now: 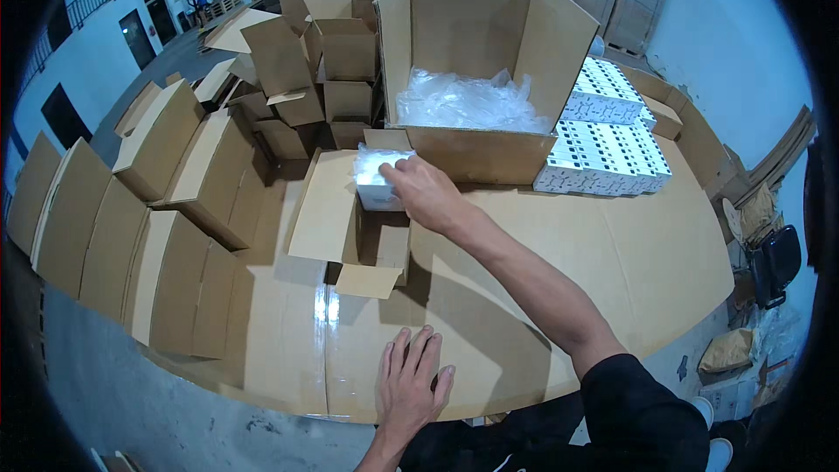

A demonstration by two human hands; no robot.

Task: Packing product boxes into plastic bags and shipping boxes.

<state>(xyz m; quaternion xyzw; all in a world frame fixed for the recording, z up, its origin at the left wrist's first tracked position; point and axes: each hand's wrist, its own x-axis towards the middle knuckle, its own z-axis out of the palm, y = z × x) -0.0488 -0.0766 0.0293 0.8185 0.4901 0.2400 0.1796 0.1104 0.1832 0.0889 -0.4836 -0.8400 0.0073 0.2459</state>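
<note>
My right hand point(424, 192) reaches forward, its fingers closed on a white box wrapped in clear bubble wrap point(377, 185). The wrapped box is at the far end of an open cardboard carton point(328, 210), over its mouth. Flaps of this carton stand out to the left and toward me, and part of its brown inside shows. My left hand point(409, 380) lies on the cardboard-covered table point(489, 367) near its front edge, fingers stretched out and holding nothing. What the right fingertips touch on the wrapped box's far side is hidden.
A big open carton point(476, 153) with clear plastic wrap point(468, 100) stands at the back. Stacked white boxes point(603, 157) with dark marks are right of it. Closed cartons point(188, 280) line the left side, with open cartons point(350, 52) piled behind. A black chair point(776, 262) is far right.
</note>
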